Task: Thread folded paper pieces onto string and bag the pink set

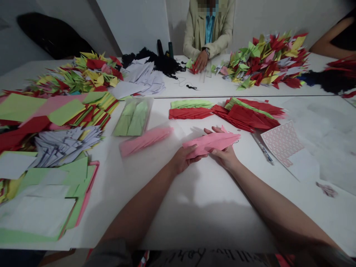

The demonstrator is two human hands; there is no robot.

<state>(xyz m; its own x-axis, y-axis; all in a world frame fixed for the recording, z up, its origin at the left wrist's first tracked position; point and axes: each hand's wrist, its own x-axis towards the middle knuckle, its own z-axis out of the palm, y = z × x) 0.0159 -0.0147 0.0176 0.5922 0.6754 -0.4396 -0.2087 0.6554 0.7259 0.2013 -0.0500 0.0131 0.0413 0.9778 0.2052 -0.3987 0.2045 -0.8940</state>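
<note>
A long bundle of folded pink paper [210, 144] lies across both my hands at the middle of the white table [200, 207]. My left hand [183, 159] grips its near left end. My right hand [224, 152] holds it from below on the right, with the fingers curling up behind it. A second pink folded bundle [144, 141] lies on the table to the left, apart from my hands. Stacks of folded red and green paper [244, 115] lie just beyond the bundle in my hands.
A pen [263, 149] and a pink-marked sticker sheet [282, 142] lie to the right. On the left are a green-filled plastic bag [132, 116] and heaped coloured paper. Across the table, a co-worker's hands [200, 62] fold red paper beside spiky paper piles.
</note>
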